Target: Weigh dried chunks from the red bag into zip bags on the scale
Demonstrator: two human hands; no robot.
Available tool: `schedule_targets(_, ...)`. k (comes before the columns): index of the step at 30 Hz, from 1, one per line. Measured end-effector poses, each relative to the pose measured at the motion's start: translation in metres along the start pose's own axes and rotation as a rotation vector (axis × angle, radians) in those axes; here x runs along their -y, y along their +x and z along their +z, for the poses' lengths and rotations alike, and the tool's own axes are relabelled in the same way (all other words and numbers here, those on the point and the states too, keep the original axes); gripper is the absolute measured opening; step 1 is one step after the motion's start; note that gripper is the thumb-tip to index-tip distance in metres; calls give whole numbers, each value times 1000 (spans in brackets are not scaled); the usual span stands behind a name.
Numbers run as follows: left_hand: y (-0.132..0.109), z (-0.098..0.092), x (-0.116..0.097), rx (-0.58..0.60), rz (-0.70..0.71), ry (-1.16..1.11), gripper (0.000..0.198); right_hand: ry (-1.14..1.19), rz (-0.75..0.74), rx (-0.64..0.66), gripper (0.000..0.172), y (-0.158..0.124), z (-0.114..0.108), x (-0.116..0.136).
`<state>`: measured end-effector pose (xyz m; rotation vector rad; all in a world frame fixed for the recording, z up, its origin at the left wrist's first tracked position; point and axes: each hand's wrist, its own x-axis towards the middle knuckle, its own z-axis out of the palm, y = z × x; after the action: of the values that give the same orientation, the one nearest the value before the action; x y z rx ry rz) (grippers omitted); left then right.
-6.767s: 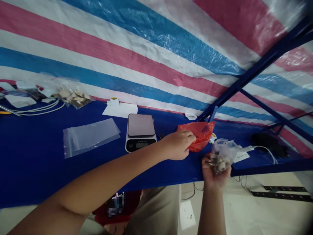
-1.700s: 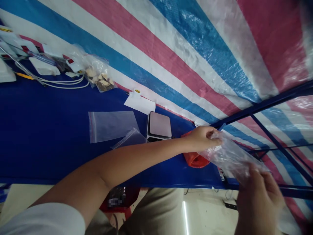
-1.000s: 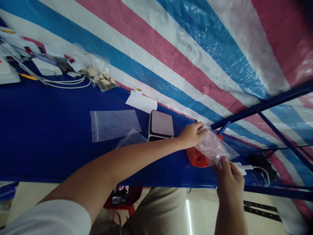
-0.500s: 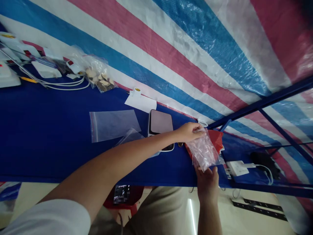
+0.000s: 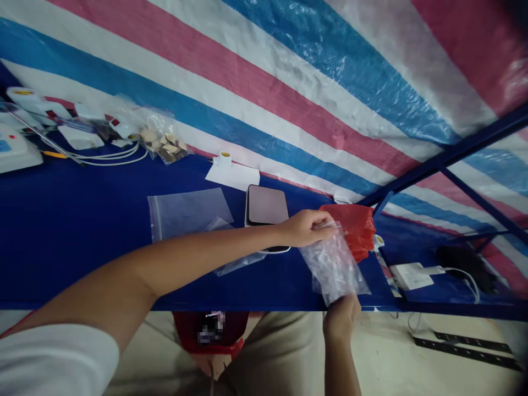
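Hands share one clear bag (image 5: pixel 335 264). The right hand (image 5: pixel 340 319), just off the desk's (image 5: pixel 74 231) near edge, is closed on the bag's lower end. The left hand (image 5: pixel 305 228), farther in over the desk, pinches its upper end between thumb and fingertips. The bag hangs crinkled between them above the near edge, toward the desk's right end. Its long axis runs from near to far, with the top leaning slightly left; whether anything is inside cannot be told.

Just behind it lies one red bag (image 5: pixel 352 231). One scale (image 5: pixel 266 204) sits beside the left hand, its display hidden by the wrist. Two more clear bags lie on the desk: a crumpled one (image 5: pixel 239 264) partly under the left forearm and a flat one (image 5: pixel 190 212) with a red zip line. One white adapter (image 5: pixel 412 275) at the right end bears print too small to read. Farther back is one white sheet (image 5: pixel 233 176). Near the far left corner is one bag of pale pieces (image 5: pixel 163 144), beside white cables (image 5: pixel 111 159).
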<state>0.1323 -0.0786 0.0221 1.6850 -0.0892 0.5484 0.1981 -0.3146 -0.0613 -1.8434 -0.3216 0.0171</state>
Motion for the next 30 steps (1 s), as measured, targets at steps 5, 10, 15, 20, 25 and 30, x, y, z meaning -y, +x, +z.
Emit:
schedule_targets(5,-18,-7,-3,-69,-63,91,32,213,64,-37,48,5,10,6)
schedule_targets(10,-26,32,2,-261,-239,74,32,540,266,-4,52,6,-6,29)
schedule_targets(15,-46,64,18,-289,-285,145,22,484,422,107,49,-4,-27,41)
schedule_targets(20,-59,59,19,-189,-339,140,29,319,377,71,59,-1,-22,32)
schedule_targets(25,-67,51,11,-117,-308,193,40,219,301,131,68,29,-22,29)
schedule_targets(30,-70,46,6,-96,-199,155,55,179,277,102,67,51,-29,25)
